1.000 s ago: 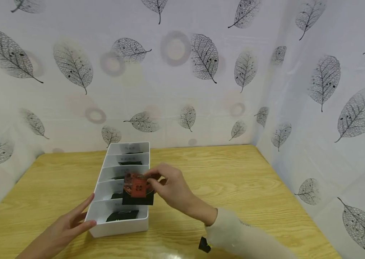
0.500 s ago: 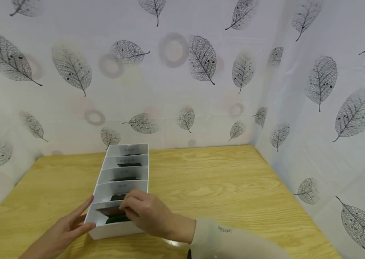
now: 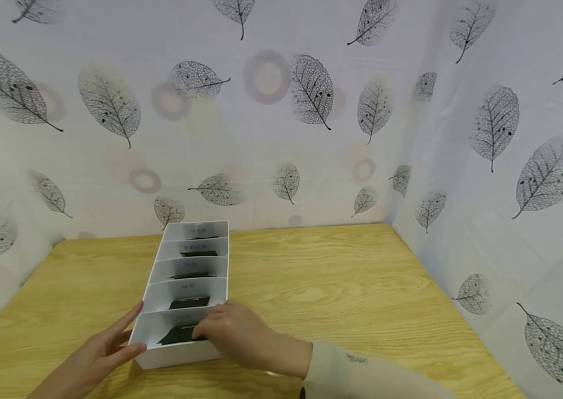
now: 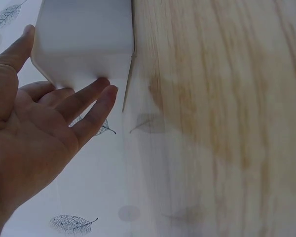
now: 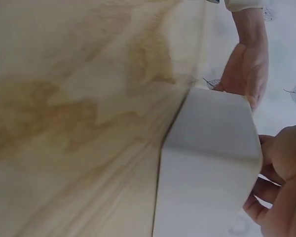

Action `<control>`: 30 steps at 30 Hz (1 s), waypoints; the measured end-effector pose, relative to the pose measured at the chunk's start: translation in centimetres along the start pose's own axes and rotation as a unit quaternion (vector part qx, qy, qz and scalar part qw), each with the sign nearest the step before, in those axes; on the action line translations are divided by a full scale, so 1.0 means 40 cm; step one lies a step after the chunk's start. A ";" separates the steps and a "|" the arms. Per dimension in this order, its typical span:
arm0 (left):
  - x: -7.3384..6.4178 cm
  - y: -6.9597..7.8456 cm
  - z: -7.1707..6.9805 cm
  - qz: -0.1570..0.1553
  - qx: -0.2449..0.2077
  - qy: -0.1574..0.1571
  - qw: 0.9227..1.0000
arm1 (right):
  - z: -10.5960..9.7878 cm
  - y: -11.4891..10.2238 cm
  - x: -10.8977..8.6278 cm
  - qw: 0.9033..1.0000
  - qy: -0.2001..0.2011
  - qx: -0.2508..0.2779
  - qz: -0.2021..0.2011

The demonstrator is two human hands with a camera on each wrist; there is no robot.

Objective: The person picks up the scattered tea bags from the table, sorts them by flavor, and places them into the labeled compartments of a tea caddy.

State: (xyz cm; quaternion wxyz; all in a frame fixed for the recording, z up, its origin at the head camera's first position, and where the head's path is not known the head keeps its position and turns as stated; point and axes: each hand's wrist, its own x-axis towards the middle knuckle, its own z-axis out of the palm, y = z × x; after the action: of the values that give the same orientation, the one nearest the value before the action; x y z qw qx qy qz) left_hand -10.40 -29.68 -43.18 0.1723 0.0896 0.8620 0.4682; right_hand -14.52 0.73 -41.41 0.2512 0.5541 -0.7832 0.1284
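Note:
A long white divided box [image 3: 182,355] stands on the wood-grain table. My left hand [image 3: 99,352] steadies its near left corner, thumb at the near rim and fingers along the left wall; in the left wrist view the spread fingers [image 4: 91,106] rest against the white wall. Inside the nearest compartment, my right hand [image 3: 241,337] pinches the right end of a flat black packet [image 3: 178,334]. From the right wrist view, the right hand [image 5: 288,182] bends over the box's rim, its fingertips partly hidden behind the wall.
Dark packets stand in the farther compartments, including a black packet [image 3: 189,303] in the second one. Faint writing marks the dividers. Leaf-printed white sheeting [image 3: 266,133] rises behind the table [image 3: 321,277] and along its right side.
My right hand has carried a red-fronted packet from above the box down into the nearest compartment, where only black packet surface shows now. The left hand stays at the box corner.

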 end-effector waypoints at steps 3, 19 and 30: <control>-0.001 0.003 0.000 -0.001 0.006 0.006 1.000 | -0.005 0.009 0.000 0.999 -0.039 0.007 0.014; -0.003 -0.012 0.007 0.023 -0.010 0.017 1.000 | -0.022 0.021 -0.002 0.993 -0.061 0.098 0.016; -0.007 -0.021 0.002 0.011 -0.002 0.015 1.000 | -0.035 0.028 -0.011 0.991 -0.006 0.130 0.043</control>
State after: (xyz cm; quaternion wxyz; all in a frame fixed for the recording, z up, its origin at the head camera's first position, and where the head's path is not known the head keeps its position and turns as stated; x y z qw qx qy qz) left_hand -10.12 -30.16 -43.88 0.1545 0.0915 0.8625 0.4731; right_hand -15.09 2.15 -40.41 0.1668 0.5483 -0.7847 0.2364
